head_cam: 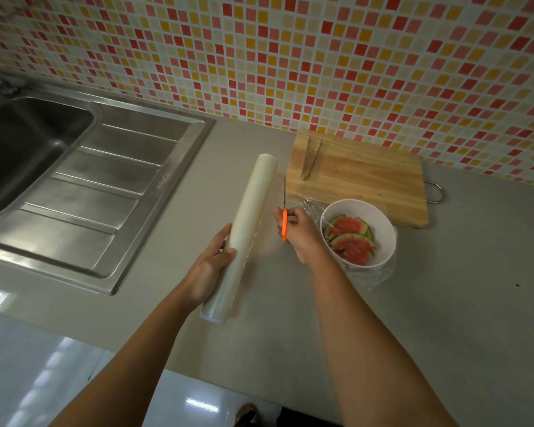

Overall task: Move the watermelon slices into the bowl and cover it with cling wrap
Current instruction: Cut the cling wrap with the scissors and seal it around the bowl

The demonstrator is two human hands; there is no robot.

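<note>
The counter (444, 303) is a flat grey surface running along a tiled wall.

- Left: a steel sink (154, 192) is set into the counter, with its basin at the far left and a ribbed draining board to the basin's right.
- Far right: a wooden cutting board (367, 177) lies flat near the wall. A metal handle (437, 194) projects from its right edge.
- Just near of the board: a white bowl (383, 241) stands upright, touching or slightly overlapping the board's near edge.
- Clear film (379, 274) lies crumpled on the counter at the bowl's near-right and far-left sides.
- Centre: a roll of cling wrap (253, 211) points near to far. Contact with the counter cannot be confirmed.
- Right: one small dark speck (517, 285).
</note>
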